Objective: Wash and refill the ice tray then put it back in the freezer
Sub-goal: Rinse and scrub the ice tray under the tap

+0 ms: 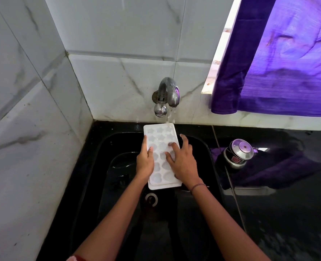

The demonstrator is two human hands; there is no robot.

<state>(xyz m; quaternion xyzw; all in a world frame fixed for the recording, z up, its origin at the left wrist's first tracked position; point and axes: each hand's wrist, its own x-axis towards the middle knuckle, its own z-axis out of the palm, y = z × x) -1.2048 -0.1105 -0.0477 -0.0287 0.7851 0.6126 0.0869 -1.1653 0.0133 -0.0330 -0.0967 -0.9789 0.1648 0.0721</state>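
Your left hand (145,163) grips the left edge of the ice tray (159,136), its fingers hidden beneath, while your right hand (185,163) presses spread fingers (175,149) on the cells, covering several, above the black sink (116,146) under the running tap (168,93), with a steel pot (238,154) on the tabletop (278,213) nearby.

Ice tray (160,137): white plastic, rectangular, three columns of moulded cells, star shapes at the far end and rounded, heart-like shapes at the near end. It is sitting at the centre of the frame, cells facing up, long side running away from the camera. Its far right corner is catching running water (170,115).
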